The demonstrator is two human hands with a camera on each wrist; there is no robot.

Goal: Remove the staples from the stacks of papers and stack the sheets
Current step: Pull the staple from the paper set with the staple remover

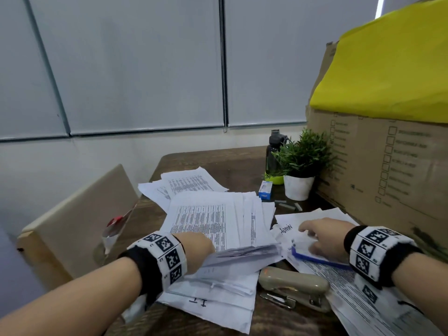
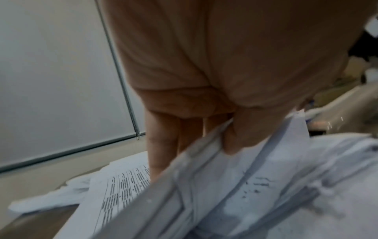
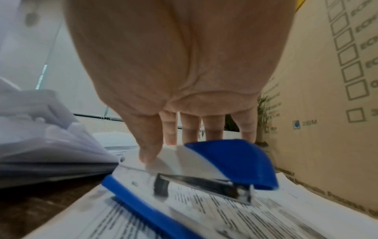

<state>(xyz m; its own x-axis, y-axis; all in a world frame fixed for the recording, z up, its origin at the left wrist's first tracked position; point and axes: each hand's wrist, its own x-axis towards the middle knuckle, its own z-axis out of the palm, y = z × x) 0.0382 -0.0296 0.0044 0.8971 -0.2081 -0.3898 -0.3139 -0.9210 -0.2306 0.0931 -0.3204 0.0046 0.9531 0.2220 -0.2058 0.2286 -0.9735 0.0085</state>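
My left hand (image 1: 204, 247) pinches a bundle of white sheets (image 1: 242, 254) just above the table, thumb (image 2: 239, 139) on top and fingers underneath. Ahead of it a spread stack of printed papers (image 1: 211, 219) lies on the dark table (image 1: 218, 163). My right hand (image 1: 312, 241) hovers over a blue-and-white stapler (image 1: 312, 258) lying on printed sheets (image 1: 358, 294) at the right. In the right wrist view the thumb (image 3: 148, 153) touches the stapler's (image 3: 231, 158) white top while the other fingers reach straight past it. The stapler looks blurred.
A beige stapler (image 1: 293, 286) lies between my hands near the front edge. Behind are a small blue staple box (image 1: 265, 189), loose staple strips (image 1: 288, 205), a potted plant (image 1: 300, 166) and a dark bottle (image 1: 274, 154). A big cardboard box (image 1: 388, 170) walls the right; a chair back (image 1: 72, 226) stands left.
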